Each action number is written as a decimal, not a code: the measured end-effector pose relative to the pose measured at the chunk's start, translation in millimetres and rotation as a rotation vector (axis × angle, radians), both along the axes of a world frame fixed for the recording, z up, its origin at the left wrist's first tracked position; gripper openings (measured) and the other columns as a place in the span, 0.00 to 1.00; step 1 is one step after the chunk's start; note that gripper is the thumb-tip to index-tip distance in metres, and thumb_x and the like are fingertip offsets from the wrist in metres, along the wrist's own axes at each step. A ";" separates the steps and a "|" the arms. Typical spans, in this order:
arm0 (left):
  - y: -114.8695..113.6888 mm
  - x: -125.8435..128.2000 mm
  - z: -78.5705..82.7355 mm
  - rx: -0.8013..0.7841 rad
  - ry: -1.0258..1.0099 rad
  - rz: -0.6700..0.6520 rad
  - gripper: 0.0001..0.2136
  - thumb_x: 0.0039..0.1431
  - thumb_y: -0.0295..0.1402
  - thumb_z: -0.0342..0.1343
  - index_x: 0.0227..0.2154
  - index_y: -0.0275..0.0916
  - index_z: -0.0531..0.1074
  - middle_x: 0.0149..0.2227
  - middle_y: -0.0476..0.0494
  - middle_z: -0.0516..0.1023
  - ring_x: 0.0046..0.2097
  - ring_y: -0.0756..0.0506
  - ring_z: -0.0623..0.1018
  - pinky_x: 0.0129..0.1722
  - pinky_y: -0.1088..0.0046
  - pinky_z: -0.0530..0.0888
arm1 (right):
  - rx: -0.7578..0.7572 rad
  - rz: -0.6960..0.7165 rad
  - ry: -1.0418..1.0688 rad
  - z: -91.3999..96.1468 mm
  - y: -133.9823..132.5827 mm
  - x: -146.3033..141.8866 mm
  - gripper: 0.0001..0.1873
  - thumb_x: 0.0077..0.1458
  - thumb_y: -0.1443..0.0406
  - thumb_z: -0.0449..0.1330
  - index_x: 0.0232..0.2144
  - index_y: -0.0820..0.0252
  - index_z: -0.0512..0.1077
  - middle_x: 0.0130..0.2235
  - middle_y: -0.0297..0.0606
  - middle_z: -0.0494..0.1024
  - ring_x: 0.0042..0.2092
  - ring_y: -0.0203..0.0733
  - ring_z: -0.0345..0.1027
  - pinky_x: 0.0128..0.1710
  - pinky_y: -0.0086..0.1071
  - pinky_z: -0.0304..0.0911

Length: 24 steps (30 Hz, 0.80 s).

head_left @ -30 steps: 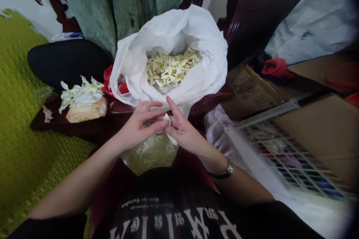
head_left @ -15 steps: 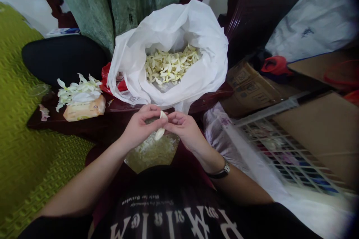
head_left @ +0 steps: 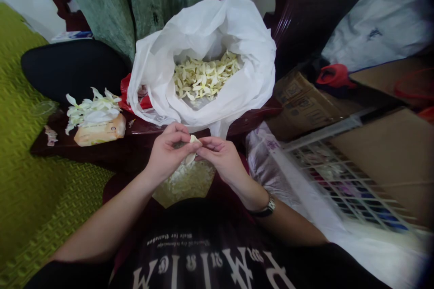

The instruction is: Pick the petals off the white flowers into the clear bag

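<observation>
My left hand [head_left: 167, 152] pinches a pale cream petal [head_left: 190, 159] between thumb and fingers. Against the same petal, the fingertips of my right hand [head_left: 222, 157] are pressed together, meeting the left fingertips. Below both hands, at my lap, is a yellowish container [head_left: 179, 187] with whitish bits in it; its rim is partly hidden. Just beyond my hands stands a white plastic bag [head_left: 251, 86], its mouth wide, with many cream-coloured flowers [head_left: 205, 76] inside.
On the left of the dark red wooden bench [head_left: 54, 144], white flowers [head_left: 90, 106] lie on an orange-and-white packet [head_left: 100, 132]. Behind them is a black cushion-like object [head_left: 71, 70]. To the right are a cardboard box [head_left: 305, 99] and a white wire rack [head_left: 349, 194].
The petal between my fingers has turned and shows less, and my fingertips have drawn closer together over it. The whole view has shifted slightly.
</observation>
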State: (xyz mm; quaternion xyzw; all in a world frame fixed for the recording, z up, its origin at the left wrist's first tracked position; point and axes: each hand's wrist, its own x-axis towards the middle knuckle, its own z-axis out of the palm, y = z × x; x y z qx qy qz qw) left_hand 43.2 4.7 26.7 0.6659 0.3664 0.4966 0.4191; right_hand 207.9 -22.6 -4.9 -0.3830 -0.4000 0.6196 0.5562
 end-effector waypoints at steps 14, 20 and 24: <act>1.2 -1.4 -2.9 -0.095 -0.025 -0.063 0.07 0.55 0.39 0.69 0.33 0.43 0.84 0.43 0.41 0.78 0.46 0.42 0.77 0.50 0.64 0.73 | 0.013 0.020 0.032 -2.8 2.2 -0.4 0.15 0.46 0.56 0.75 0.33 0.56 0.79 0.32 0.33 0.83 0.35 0.40 0.77 0.35 0.36 0.77; -1.2 -0.4 -7.1 -0.071 -0.065 0.024 0.06 0.53 0.38 0.71 0.26 0.43 0.83 0.38 0.44 0.77 0.41 0.45 0.76 0.47 0.66 0.72 | -0.017 0.032 0.058 -1.8 0.5 -6.0 0.16 0.46 0.55 0.75 0.33 0.55 0.78 0.33 0.34 0.82 0.36 0.41 0.76 0.36 0.36 0.77; -0.2 -0.6 -9.3 -0.063 -0.051 0.092 0.10 0.51 0.39 0.72 0.22 0.41 0.79 0.35 0.46 0.75 0.40 0.45 0.74 0.46 0.66 0.72 | -0.069 0.049 0.116 0.8 -0.5 -9.8 0.18 0.45 0.54 0.75 0.33 0.55 0.76 0.33 0.33 0.81 0.36 0.40 0.75 0.34 0.34 0.75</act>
